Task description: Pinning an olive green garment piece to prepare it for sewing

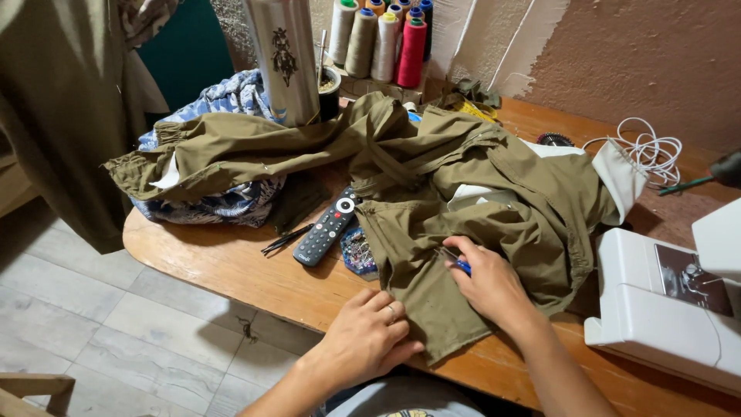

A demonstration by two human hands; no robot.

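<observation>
Across the wooden table (231,266) sprawls the olive garment (494,193), its hem at six o'clock pinned flat by the spread, empty left hand (370,336) while the right hand (490,282) pinches a blue-handled tool (461,266), seemingly picking stitches; steady, tiny strokes seem needed.

left hand (370,333) flat, right hand (486,282) pinching

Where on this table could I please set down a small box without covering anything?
Bare wood shows along the front edge of the table, left of the left hand, below the remote. The middle is crowded by the olive garment; the sewing machine fills the right.
</observation>
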